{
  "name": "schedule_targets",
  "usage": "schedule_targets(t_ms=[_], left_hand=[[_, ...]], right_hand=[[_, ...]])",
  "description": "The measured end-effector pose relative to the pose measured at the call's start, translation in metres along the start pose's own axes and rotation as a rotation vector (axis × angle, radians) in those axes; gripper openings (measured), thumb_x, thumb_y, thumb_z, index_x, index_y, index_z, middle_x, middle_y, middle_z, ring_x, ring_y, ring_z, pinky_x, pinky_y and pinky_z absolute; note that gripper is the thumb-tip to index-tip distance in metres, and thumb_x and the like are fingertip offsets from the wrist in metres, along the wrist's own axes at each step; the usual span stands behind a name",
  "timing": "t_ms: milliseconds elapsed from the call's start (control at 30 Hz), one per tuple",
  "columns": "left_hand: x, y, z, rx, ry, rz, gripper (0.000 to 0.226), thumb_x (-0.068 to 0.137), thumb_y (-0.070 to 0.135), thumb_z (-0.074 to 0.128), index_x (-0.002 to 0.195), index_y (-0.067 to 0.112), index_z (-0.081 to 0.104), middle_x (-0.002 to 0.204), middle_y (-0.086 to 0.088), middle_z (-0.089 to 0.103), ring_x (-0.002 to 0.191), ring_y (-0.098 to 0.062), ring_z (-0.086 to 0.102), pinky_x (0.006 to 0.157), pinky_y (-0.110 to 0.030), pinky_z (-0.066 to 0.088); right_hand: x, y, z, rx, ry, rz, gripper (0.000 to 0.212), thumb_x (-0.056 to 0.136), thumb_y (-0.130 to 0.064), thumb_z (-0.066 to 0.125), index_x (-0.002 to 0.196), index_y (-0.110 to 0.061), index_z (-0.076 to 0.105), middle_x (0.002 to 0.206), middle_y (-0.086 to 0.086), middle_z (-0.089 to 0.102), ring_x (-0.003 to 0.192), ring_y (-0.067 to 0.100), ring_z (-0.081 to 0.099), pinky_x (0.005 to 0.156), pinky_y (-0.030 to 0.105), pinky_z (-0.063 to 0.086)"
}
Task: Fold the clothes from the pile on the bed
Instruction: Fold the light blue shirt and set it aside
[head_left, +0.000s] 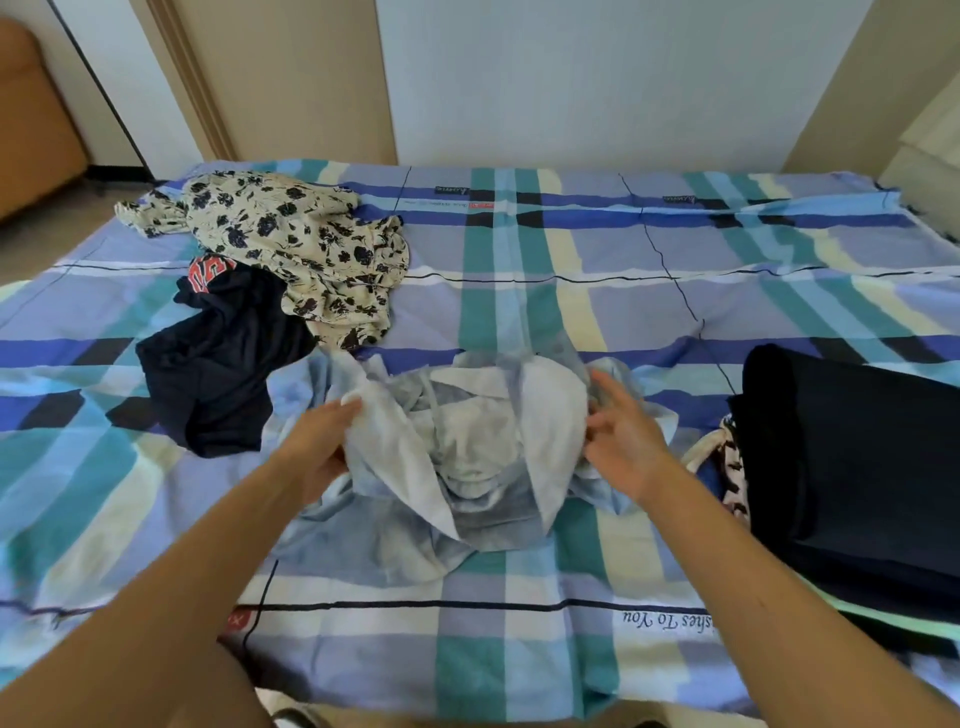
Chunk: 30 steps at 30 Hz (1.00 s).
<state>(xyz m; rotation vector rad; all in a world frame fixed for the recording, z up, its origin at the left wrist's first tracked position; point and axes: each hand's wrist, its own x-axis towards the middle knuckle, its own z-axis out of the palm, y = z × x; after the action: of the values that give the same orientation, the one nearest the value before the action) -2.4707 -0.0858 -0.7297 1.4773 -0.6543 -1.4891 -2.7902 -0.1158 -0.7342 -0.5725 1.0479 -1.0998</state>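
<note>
A crumpled pale blue and white garment (467, 457) lies in the middle of the bed, right in front of me. My left hand (317, 447) grips its left edge, fingers curled into the cloth. My right hand (623, 441) is at its right edge with fingers spread and relaxed, touching the fabric. To the left lies the pile: a cream floral garment (296, 244) on top of a dark navy shirt (228, 358) with red lettering.
A stack of folded dark clothes (852, 467) sits at the right, with a floral piece (730, 467) tucked beside it. The bed wears a blue, teal and cream plaid sheet (519, 649). An orange chair (31, 119) stands at the far left.
</note>
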Motion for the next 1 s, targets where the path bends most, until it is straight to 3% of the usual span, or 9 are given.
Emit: schedule_targets(t_ms=[67, 133, 267, 333, 433, 500, 667, 833, 1000], left_hand=[[0.002, -0.009, 0.002, -0.245, -0.045, -0.03, 0.038, 0.105, 0.02, 0.035, 0.109, 0.008, 0.07, 0.101, -0.009, 0.074, 0.092, -0.023, 0.071, 0.079, -0.038, 0.051], [0.003, -0.014, -0.003, -0.223, -0.122, 0.09, 0.045, 0.098, -0.003, 0.027, 0.128, 0.008, 0.06, 0.109, -0.007, 0.072, 0.1, -0.022, 0.068, 0.084, -0.035, 0.052], [-0.001, -0.022, -0.015, 0.137, -0.26, 0.262, 0.079, 0.07, -0.016, 0.043, 0.138, 0.024, 0.052, 0.103, -0.02, 0.06, 0.087, -0.034, 0.045, 0.064, -0.037, 0.033], [-0.004, -0.021, -0.016, 0.238, -0.311, 0.316, 0.076, 0.073, -0.013, 0.059, 0.134, 0.032, 0.053, 0.101, -0.014, 0.067, 0.084, -0.033, 0.055, 0.064, -0.032, 0.043], [-0.008, -0.024, -0.012, 0.329, -0.331, 0.421, 0.054, 0.08, -0.005, 0.073, 0.126, 0.02, 0.058, 0.103, -0.009, 0.073, 0.091, -0.018, 0.07, 0.072, -0.021, 0.055], [-0.01, -0.026, -0.005, 0.425, -0.314, 0.513, 0.039, 0.081, 0.01, 0.075, 0.117, 0.013, 0.062, 0.103, -0.012, 0.071, 0.096, -0.023, 0.069, 0.079, -0.026, 0.056], [-0.016, -0.021, -0.001, 0.587, -0.265, 0.639, 0.017, 0.093, 0.004, 0.065, 0.109, 0.012, 0.067, 0.097, -0.006, 0.07, 0.093, -0.024, 0.066, 0.082, -0.036, 0.054], [-0.009, 0.047, -0.011, 0.662, -0.14, 0.728, 0.022, 0.1, 0.026, 0.057, 0.087, 0.01, 0.065, 0.074, -0.01, 0.056, 0.069, -0.014, 0.048, 0.064, -0.031, 0.039], [0.0, 0.191, 0.005, 0.436, 0.104, 0.752, 0.021, 0.103, 0.024, 0.052, 0.089, 0.016, 0.067, 0.085, -0.005, 0.068, 0.076, -0.018, 0.061, 0.06, -0.021, 0.049]], right_hand=[[0.004, 0.007, 0.001, 0.021, -0.077, -0.015, 0.071, 0.09, 0.019, 0.029, 0.143, -0.027, 0.044, 0.118, 0.013, 0.063, 0.084, 0.019, 0.066, 0.073, 0.03, 0.053], [0.004, 0.011, 0.003, -0.101, -0.159, -0.073, 0.06, 0.098, 0.011, 0.037, 0.143, -0.027, 0.045, 0.118, 0.012, 0.067, 0.092, 0.021, 0.07, 0.072, 0.03, 0.059], [0.003, 0.02, 0.005, -0.973, -0.277, -0.477, 0.073, 0.089, 0.013, 0.057, 0.15, -0.024, 0.04, 0.127, 0.006, 0.061, 0.114, 0.019, 0.06, 0.094, 0.028, 0.052], [0.007, 0.023, 0.008, -1.214, -0.336, -0.572, 0.072, 0.086, 0.003, 0.063, 0.149, -0.025, 0.042, 0.136, 0.006, 0.053, 0.124, 0.022, 0.052, 0.107, 0.033, 0.043], [0.011, 0.036, 0.013, -1.439, -0.351, -0.556, 0.067, 0.084, -0.021, 0.072, 0.145, -0.029, 0.045, 0.138, 0.003, 0.046, 0.13, 0.024, 0.043, 0.108, 0.042, 0.04], [0.012, 0.048, 0.014, -1.584, -0.319, -0.562, 0.078, 0.083, -0.037, 0.073, 0.151, -0.031, 0.034, 0.141, 0.002, 0.041, 0.134, 0.024, 0.038, 0.108, 0.047, 0.038], [0.004, 0.066, 0.023, -1.463, -0.372, -0.504, 0.074, 0.086, -0.006, 0.061, 0.151, -0.024, 0.031, 0.093, 0.012, 0.066, 0.083, 0.026, 0.063, 0.078, 0.046, 0.052], [0.02, -0.021, 0.042, -1.002, -0.16, -0.345, 0.046, 0.1, -0.011, 0.054, 0.141, -0.027, 0.043, 0.13, 0.005, 0.058, 0.118, 0.022, 0.057, 0.095, 0.03, 0.048], [0.031, -0.196, 0.1, -0.723, 0.095, -0.439, 0.035, 0.099, -0.008, 0.052, 0.133, 0.0, 0.057, 0.106, 0.011, 0.064, 0.092, 0.023, 0.061, 0.077, 0.03, 0.048]])
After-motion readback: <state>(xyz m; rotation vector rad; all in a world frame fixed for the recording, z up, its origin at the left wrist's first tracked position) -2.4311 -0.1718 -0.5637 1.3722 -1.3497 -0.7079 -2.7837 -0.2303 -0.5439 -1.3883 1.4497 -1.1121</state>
